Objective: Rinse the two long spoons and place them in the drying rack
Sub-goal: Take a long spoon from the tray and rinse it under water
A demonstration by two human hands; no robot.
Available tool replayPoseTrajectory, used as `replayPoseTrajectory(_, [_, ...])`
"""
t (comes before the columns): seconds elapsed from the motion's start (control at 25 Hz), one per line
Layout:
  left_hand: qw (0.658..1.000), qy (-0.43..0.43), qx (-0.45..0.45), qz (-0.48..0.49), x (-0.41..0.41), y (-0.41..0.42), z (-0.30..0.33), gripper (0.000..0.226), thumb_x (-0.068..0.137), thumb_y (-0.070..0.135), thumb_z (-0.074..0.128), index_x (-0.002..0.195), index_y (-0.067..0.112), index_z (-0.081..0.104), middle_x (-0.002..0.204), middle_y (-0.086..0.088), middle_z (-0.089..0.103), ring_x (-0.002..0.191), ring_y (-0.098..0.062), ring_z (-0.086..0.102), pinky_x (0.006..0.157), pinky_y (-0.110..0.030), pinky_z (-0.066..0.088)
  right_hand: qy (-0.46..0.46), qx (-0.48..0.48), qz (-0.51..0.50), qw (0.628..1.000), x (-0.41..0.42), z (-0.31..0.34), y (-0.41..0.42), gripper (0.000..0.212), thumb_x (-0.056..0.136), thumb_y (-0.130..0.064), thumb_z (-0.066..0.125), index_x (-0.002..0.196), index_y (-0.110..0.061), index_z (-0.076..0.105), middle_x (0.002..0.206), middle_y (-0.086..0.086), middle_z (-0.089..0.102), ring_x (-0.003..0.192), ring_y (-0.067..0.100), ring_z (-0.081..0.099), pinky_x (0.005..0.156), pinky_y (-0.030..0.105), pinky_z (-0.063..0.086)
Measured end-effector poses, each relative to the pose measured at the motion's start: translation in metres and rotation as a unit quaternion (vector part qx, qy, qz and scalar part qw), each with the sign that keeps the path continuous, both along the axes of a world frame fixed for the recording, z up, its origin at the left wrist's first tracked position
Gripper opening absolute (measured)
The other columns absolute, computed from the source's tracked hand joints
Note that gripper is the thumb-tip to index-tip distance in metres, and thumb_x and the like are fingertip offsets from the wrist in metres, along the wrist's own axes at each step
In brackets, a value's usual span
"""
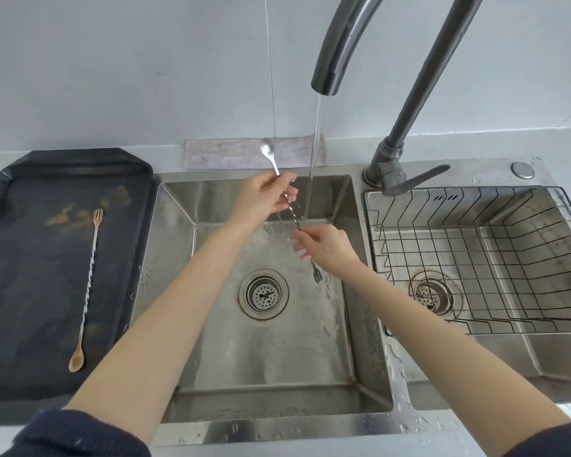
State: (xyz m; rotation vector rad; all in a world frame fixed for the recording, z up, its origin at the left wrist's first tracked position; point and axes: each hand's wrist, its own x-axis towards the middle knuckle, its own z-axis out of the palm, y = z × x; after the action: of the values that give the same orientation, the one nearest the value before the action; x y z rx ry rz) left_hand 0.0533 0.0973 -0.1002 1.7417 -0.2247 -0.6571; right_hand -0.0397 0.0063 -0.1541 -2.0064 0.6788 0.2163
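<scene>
Both hands [261,199] grip one twisted steel spoon [290,212].

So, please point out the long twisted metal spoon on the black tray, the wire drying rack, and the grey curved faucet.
Long twisted metal spoon on the black tray [87,288]: head view, middle of its twisted handle.
Wire drying rack [472,258]: head view, its wire floor.
Grey curved faucet [325,81]: head view, spout end.

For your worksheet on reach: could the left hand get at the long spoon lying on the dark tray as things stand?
Probably not at once: the left hand grips the spoon held under the tap. The path to the tray spoon looks free once it lets go.
</scene>
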Motion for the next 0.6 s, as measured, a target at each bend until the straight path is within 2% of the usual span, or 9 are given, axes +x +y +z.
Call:
replayPoseTrajectory(0.12, [0.998, 0.061, -0.001, 0.029, -0.003, 0.004, -0.028, 0.011, 0.092, 0.017, 0.053, 0.099, 0.011, 0.059, 0.076, 0.004, 0.063, 0.060, 0.003, 0.062, 0.062, -0.010, 0.050, 0.028, -0.001, -0.005, 1.000, 0.002, -0.017, 0.004, 0.032, 0.093, -0.028, 0.045, 0.099, -0.007, 0.069, 0.090, 0.012, 0.073, 0.077, 0.023, 0.071, 0.081, 0.027, 0.049])
replayPoseTrajectory(0.2, [0.994, 0.100, 0.013, 0.030, -0.006, 0.006, -0.049, 0.014, 0.091, 0.013, 0.054, 0.103, 0.011, 0.060, 0.078, 0.004, 0.062, 0.069, -0.003, 0.060, 0.068, -0.014, 0.048, 0.052, 0.002, 0.007, 0.999, 0.002, -0.031, 0.005, 0.032, 0.093, -0.026, 0.045, 0.099, -0.005, 0.069, 0.082, 0.018, 0.070, 0.058, 0.008, 0.066, 0.068, 0.019, 0.046])
replayPoseTrajectory(0.28, [0.989, 0.140, 0.028, 0.026, -0.011, 0.010, -0.070, 0.013, 0.089, 0.008, 0.055, 0.098, 0.015, 0.061, 0.080, 0.004, 0.062, 0.072, -0.007, 0.058, 0.072, -0.017, 0.047, 0.080, 0.021, 0.027, 0.996, 0.000, -0.046, 0.009, 0.029, 0.093, -0.023, 0.045, 0.094, -0.003, 0.067, 0.072, 0.013, 0.066, 0.046, -0.003, 0.057, 0.063, 0.017, 0.045])
replayPoseTrajectory(0.36, [0.984, 0.169, 0.050, 0.032, -0.014, 0.015, -0.092, 0.015, 0.088, 0.006, 0.056, 0.096, 0.017, 0.060, 0.085, 0.000, 0.062, 0.074, -0.007, 0.059, 0.074, -0.019, 0.047, 0.101, 0.044, 0.029, 0.994, -0.002, -0.063, 0.012, 0.023, 0.093, -0.020, 0.047, 0.097, -0.009, 0.067, 0.070, 0.006, 0.063, 0.047, -0.003, 0.056, 0.075, 0.026, 0.051])
replayPoseTrajectory(0.48, [0.973, 0.217, 0.067, 0.045, -0.020, 0.023, -0.120, 0.020, 0.089, 0.008, 0.055, 0.108, 0.014, 0.060, 0.098, -0.002, 0.062, 0.081, -0.009, 0.062, 0.079, -0.021, 0.048, 0.126, 0.053, 0.016, 0.990, -0.007, -0.086, 0.016, 0.025, 0.091, -0.016, 0.047, 0.105, -0.009, 0.066, 0.075, 0.009, 0.067, 0.046, -0.001, 0.058, 0.088, 0.032, 0.053])
replayPoseTrajectory(0.56, [0.965, 0.245, 0.085, 0.034, -0.024, 0.026, -0.134, 0.026, 0.090, 0.011, 0.054, 0.115, 0.012, 0.059, 0.103, -0.001, 0.062, 0.091, -0.013, 0.062, 0.079, -0.021, 0.049, 0.150, 0.047, 0.022, 0.987, -0.011, -0.098, 0.018, 0.025, 0.090, -0.014, 0.046, 0.102, -0.007, 0.067, 0.074, 0.012, 0.068, 0.060, 0.012, 0.059, 0.084, 0.033, 0.053])
replayPoseTrajectory(0.6, [0.962, 0.253, 0.099, 0.021, -0.027, 0.026, -0.141, 0.028, 0.091, 0.012, 0.053, 0.118, 0.011, 0.058, 0.104, -0.002, 0.062, 0.094, -0.015, 0.061, 0.079, -0.022, 0.049, 0.164, 0.049, 0.023, 0.985, -0.013, -0.105, 0.019, 0.024, 0.089, -0.012, 0.047, 0.098, -0.006, 0.068, 0.069, 0.011, 0.066, 0.063, 0.017, 0.057, 0.077, 0.032, 0.052])
